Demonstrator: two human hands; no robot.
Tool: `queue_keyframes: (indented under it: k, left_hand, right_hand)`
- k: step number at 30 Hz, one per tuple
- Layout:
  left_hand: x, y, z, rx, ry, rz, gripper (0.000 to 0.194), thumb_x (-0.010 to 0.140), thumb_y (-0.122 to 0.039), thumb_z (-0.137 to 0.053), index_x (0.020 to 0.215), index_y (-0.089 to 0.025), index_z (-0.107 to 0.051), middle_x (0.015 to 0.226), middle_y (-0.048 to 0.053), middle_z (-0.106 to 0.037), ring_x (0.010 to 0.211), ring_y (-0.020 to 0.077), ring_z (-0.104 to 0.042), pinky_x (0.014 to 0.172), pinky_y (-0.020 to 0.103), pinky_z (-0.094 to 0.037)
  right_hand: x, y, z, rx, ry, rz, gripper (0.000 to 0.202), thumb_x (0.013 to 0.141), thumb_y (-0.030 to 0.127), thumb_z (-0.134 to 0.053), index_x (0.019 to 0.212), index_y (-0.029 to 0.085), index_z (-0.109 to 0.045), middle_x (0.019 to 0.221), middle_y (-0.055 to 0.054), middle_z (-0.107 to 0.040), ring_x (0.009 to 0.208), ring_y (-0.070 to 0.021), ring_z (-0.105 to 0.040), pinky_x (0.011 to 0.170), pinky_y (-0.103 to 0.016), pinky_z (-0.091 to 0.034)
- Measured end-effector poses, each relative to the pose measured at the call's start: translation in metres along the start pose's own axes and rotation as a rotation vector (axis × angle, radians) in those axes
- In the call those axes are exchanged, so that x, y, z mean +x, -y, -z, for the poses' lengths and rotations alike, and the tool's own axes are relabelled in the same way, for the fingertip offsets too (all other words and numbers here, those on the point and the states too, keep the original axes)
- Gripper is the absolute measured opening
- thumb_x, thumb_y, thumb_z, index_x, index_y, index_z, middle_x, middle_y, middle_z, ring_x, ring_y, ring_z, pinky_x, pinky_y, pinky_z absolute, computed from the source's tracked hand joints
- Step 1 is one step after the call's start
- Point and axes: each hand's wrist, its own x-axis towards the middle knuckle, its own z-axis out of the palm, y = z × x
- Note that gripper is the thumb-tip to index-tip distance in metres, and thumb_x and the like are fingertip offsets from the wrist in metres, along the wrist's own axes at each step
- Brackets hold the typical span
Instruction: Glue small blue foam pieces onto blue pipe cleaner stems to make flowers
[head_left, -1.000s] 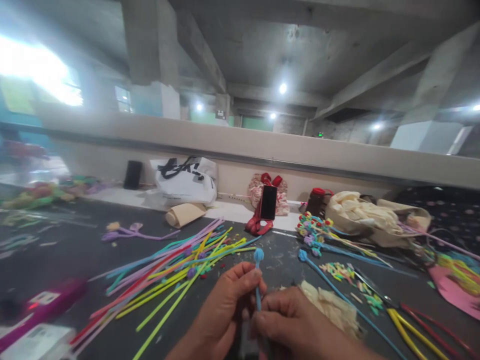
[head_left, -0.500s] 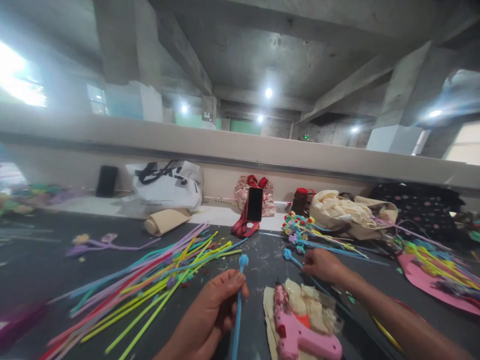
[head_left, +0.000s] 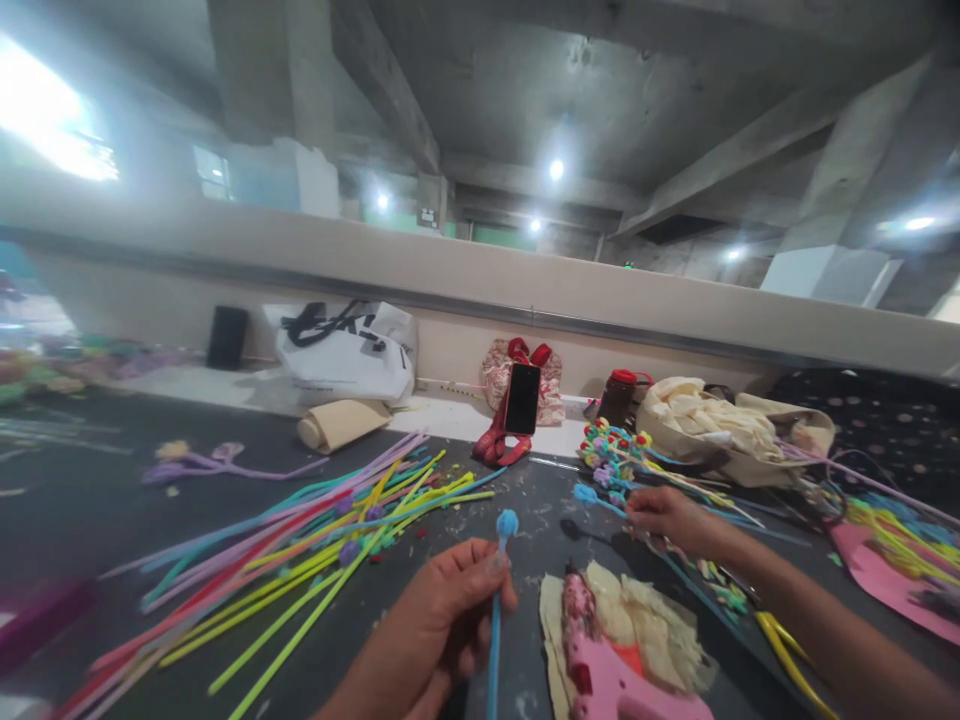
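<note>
My left hand point(head_left: 450, 610) is closed, pinching a blue pipe cleaner stem point(head_left: 495, 640) upright between thumb and fingers. A small fuzzy blue knot point(head_left: 508, 522) tops that stem, just above my thumb. Further right, my right hand point(head_left: 671, 518) grips a second blue pipe cleaner point(head_left: 607, 505), which has a similar knot at its left end. Its shadow falls on the dark table below, so it is off the surface. Between my hands and nearer me lies a pink glue gun point(head_left: 600, 655) on a glue-crusted pad point(head_left: 679, 625).
Loose coloured pipe cleaners point(head_left: 300, 560) spread across the left. Several finished stems with bead-like heads point(head_left: 607, 450) lie behind my right hand. A phone point(head_left: 522, 398) leans on a patterned pouch at the back. Yellow-handled scissors point(head_left: 784, 650) lie under my right forearm.
My right hand has lifted the second blue pipe cleaner off the table. My left hand keeps its pinch on the first one. The view has shifted slightly.
</note>
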Motion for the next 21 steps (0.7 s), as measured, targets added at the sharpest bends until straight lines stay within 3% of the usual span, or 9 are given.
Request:
queue_keyframes:
  k: [5,9,16,21]
  left_hand:
    - [0.006,0.002,0.006,0.021,0.063,-0.014,0.029,0.063,-0.039,-0.065,0.057,-0.014,-0.053,0.047,-0.004,-0.047,0.036,0.0014,-0.032,0.036,0.013,-0.019]
    - [0.004,-0.001,0.006,0.011,0.049,-0.027,0.027,0.064,-0.036,-0.066,0.057,-0.013,-0.054,0.047,-0.004,-0.047,0.037,0.001,-0.034,0.037,0.012,-0.023]
    - [-0.003,-0.027,0.017,-0.102,-0.085,-0.157,0.015,0.064,-0.024,-0.065,0.06,-0.013,-0.056,0.05,-0.003,-0.05,0.037,0.0017,-0.036,0.032,0.011,-0.025]
    - [-0.005,-0.041,0.029,-0.25,-0.021,-0.205,0.008,0.072,-0.017,-0.057,0.065,-0.013,-0.053,0.053,-0.004,-0.05,0.038,0.0015,-0.038,0.03,0.008,-0.025]
  right_hand:
    - [0.001,0.009,0.0,0.052,0.034,0.03,0.029,0.079,0.042,-0.041,0.07,0.017,-0.05,0.054,0.003,-0.053,0.04,-0.0079,-0.047,0.036,-0.018,-0.03]
    - [0.014,0.005,-0.003,-0.021,0.011,0.039,0.027,0.082,0.036,-0.042,0.067,0.015,-0.051,0.059,0.002,-0.055,0.044,-0.0081,-0.05,0.041,-0.019,-0.036]
    - [0.042,0.002,-0.021,-0.311,-0.035,-0.01,0.021,0.085,0.032,-0.048,0.084,0.013,-0.057,0.077,0.0,-0.06,0.062,-0.0107,-0.057,0.057,-0.027,-0.047]
    - [0.037,0.022,-0.027,-0.457,-0.148,0.031,0.015,0.081,0.023,-0.05,0.078,0.014,-0.06,0.072,-0.004,-0.061,0.066,-0.0146,-0.056,0.06,-0.028,-0.04]
